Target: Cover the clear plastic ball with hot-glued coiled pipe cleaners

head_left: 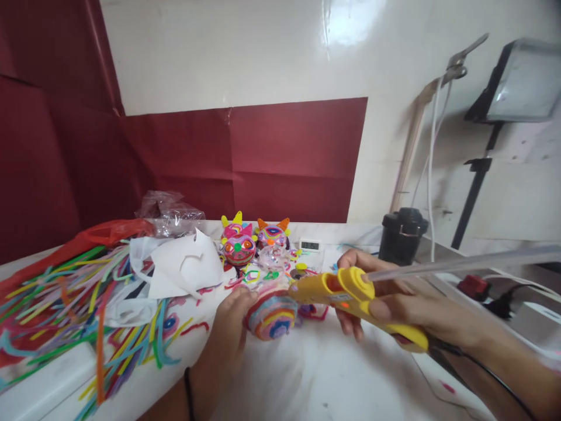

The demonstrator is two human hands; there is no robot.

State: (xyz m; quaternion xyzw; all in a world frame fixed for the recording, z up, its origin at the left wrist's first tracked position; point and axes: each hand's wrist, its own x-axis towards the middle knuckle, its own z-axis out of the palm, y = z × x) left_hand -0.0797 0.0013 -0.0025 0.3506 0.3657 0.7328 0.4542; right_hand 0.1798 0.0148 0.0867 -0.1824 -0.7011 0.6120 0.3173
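Note:
My left hand (230,333) holds a round piece (272,317) wound from coloured pipe cleaners, just above the white table (333,380). My right hand (394,304) grips a yellow hot glue gun (350,292) with a clear glue stick sticking out its back. The gun's nozzle touches the top of the round piece. Two finished pipe-cleaner faces with horns (239,242) (272,234) stand behind, near the wall.
A heap of loose coloured pipe cleaners (65,316) covers the left of the table, with white paper (184,269) and plastic bags (169,213). A small digital clock (309,245), a black container (402,234), a lamp stand (477,175) and cables lie at the right.

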